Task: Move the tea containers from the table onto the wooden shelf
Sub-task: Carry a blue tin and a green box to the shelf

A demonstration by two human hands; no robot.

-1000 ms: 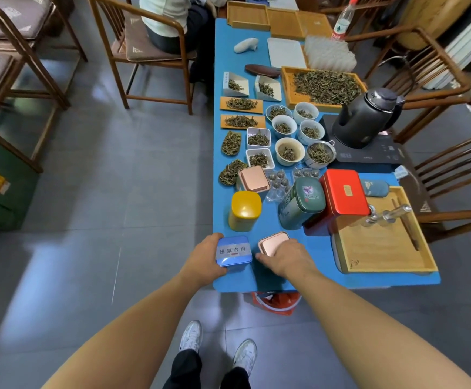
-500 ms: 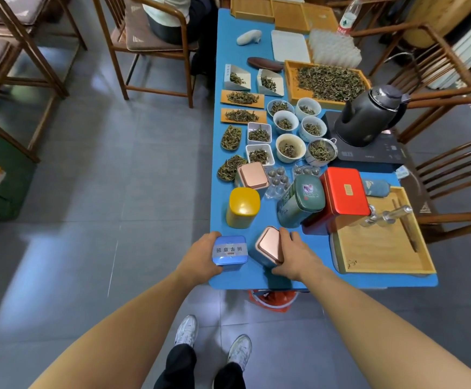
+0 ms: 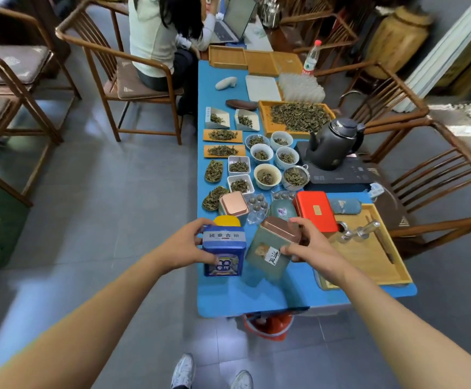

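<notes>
My left hand (image 3: pixel 185 245) grips a blue tea tin (image 3: pixel 223 255), lifted above the near end of the blue table (image 3: pixel 256 299). My right hand (image 3: pixel 310 245) holds a grey-green tin with a copper lid (image 3: pixel 270 248), tilted and raised off the table. Behind them on the table stand a yellow-lidded tin (image 3: pixel 226 220), mostly hidden by the blue tin, another copper-lidded tin (image 3: pixel 233 204), a green tin (image 3: pixel 282 210) and a red tin (image 3: pixel 315 211). No wooden shelf is in view.
A wooden tray (image 3: pixel 369 265) lies right of my right hand. Bowls and dishes of tea leaves (image 3: pixel 266 175) and a black kettle (image 3: pixel 334 143) fill the table's middle. A person sits on a chair (image 3: pixel 133 88) at the far left; wooden chairs flank both sides.
Both hands closed on their tins and lifted them off the table. The copper-lidded tin tilted over. My view drew back and up, showing more of the room.
</notes>
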